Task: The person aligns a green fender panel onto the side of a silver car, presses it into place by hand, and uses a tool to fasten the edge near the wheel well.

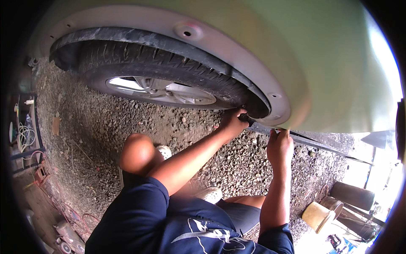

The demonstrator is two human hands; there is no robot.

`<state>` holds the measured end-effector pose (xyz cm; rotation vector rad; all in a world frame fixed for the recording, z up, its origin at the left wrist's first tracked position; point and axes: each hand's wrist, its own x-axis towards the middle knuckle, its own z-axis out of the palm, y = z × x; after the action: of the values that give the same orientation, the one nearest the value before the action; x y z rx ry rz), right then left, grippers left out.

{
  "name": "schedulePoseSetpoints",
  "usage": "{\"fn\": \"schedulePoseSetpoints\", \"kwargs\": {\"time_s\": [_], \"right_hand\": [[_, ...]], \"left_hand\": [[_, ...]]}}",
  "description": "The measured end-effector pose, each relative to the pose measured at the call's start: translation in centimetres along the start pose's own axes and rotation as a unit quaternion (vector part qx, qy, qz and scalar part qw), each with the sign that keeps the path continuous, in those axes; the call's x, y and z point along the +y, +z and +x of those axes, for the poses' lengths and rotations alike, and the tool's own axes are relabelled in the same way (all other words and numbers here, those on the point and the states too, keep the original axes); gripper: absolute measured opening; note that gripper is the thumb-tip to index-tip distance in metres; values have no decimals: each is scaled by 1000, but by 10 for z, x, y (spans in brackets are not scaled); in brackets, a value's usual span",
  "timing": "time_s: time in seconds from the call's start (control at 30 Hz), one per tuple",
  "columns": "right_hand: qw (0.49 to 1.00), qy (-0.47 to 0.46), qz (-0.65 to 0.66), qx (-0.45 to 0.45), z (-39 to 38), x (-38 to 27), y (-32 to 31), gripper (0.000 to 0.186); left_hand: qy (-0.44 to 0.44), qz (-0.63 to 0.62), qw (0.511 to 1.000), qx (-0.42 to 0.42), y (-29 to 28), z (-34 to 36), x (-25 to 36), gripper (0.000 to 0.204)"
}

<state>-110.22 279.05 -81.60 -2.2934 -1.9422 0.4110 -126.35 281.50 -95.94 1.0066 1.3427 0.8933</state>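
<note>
A green car fender (pixel 334 72) curves over a black tire (pixel 148 70) with a silver alloy wheel (pixel 192 95). Inside the arch runs a dark wheel arch liner (pixel 139 36). At the liner's lower rear end, my left hand (pixel 232 122) is closed, thumb and fingers around a small dark piece I cannot make out. My right hand (pixel 280 146) is just to its right, fingertips bunched at the fender's lower edge. What those fingertips hold, if anything, is hidden. A long dark strip (pixel 321 146) stretches rightward from beside my left hand, under the fender.
Gravel ground (pixel 237 165) lies beneath the car and around my legs. A cream bucket (pixel 317 215) and a dark cylindrical container (pixel 352 194) stand at the lower right. On the left are coiled white cable (pixel 26 137) and a red hose (pixel 53 203).
</note>
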Motion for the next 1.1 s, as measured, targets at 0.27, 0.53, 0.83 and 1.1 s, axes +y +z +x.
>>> {"fn": "schedulePoseSetpoints", "kwargs": {"time_s": [0.27, 0.53, 0.83, 1.1], "right_hand": [[988, 72, 128, 47, -5, 36, 37, 29], [610, 282, 737, -75, -1, 116, 199, 20], [441, 218, 871, -11, 52, 102, 216, 37], [347, 218, 912, -9, 106, 94, 230, 31]], "left_hand": [[25, 190, 975, -108, 27, 6, 4, 80], [151, 486, 808, -297, 39, -33, 17, 62], [175, 712, 624, -269, 76, -12, 51, 104], [233, 719, 615, -226, 74, 0, 45, 93]]}}
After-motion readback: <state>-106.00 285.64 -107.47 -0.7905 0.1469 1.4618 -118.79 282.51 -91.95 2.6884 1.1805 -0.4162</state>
